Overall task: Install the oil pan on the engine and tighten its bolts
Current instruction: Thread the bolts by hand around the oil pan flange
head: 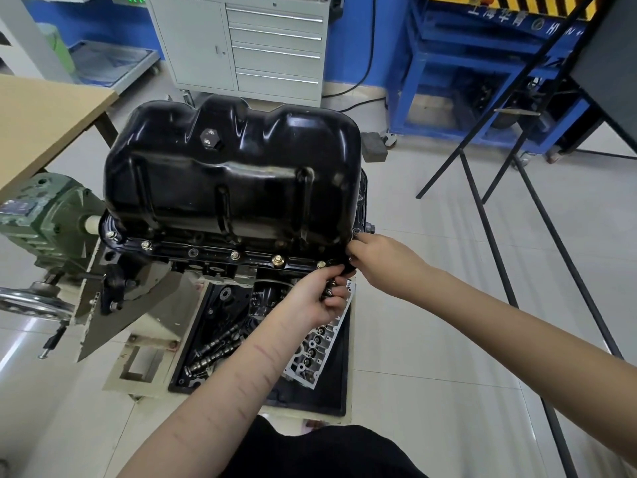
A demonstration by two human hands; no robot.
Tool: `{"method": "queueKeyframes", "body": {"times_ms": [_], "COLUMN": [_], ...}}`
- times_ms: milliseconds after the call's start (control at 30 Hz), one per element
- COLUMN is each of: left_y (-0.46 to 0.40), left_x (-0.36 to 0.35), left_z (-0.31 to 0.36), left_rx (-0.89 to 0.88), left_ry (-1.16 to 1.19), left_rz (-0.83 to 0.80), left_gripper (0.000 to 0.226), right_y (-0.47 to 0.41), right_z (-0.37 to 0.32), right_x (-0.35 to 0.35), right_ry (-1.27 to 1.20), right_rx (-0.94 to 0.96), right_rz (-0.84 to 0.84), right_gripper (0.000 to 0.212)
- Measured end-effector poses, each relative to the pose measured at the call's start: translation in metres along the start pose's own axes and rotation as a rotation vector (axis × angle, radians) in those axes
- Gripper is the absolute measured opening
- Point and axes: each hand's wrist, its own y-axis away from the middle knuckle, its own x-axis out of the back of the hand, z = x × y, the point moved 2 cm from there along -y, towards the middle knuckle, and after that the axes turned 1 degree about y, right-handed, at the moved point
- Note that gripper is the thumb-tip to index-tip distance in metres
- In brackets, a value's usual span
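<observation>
The glossy black oil pan [234,174] sits upside-up on the engine, its flange [206,251] running along the near edge. Several bolts stand in the flange, among them one brass-coloured bolt [277,259]. My left hand [319,294] is just below the flange's near right corner, fingers curled round a small bunch of loose bolts [331,291]. My right hand [372,257] is at that same corner, fingertips pinching something small at the flange edge; the pinched item is mostly hidden by the fingers.
A green gearbox [44,215] and handwheel [31,298] of the engine stand are at the left. Below the engine lies a black tray [331,395] with camshafts and a cylinder head. A wooden table [41,122] is far left, a grey drawer cabinet [255,46] behind, black stand legs [510,208] at the right.
</observation>
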Motion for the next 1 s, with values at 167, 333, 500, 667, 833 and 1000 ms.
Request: {"method": "queueKeyframes", "body": {"times_ms": [167, 333, 500, 667, 833, 1000], "left_y": [0.0, -0.001, -0.001, -0.001, 0.0, 0.0], "left_x": [0.0, 0.0, 0.0, 0.0, 0.0, 0.0], "left_z": [0.0, 0.0, 0.0, 0.001, 0.001, 0.001], "left_rx": [0.001, 0.002, 0.008, 0.008, 0.004, -0.004], "left_ry": [-0.003, -0.001, 0.0, 0.008, 0.007, 0.007], "left_rz": [0.0, 0.0, -0.001, -0.008, -0.014, -0.015], "left_gripper": [0.023, 0.024, 0.025, 0.025, 0.026, 0.025], "right_y": [0.004, 0.009, 0.003, 0.003, 0.005, 0.007], "right_z": [-0.004, -0.013, -0.008, -0.007, -0.004, -0.002], "right_x": [0.005, 0.017, 0.0, 0.001, 0.004, 0.006], "right_ry": [0.121, 0.273, 0.157, 0.047, -0.177, -0.301], "right_rx": [0.018, 0.017, -0.018, -0.022, -0.062, -0.093], "right_rz": [0.103, 0.17, 0.029, 0.03, 0.044, 0.075], "right_gripper": [0.025, 0.03, 0.014, 0.014, 0.019, 0.017]}}
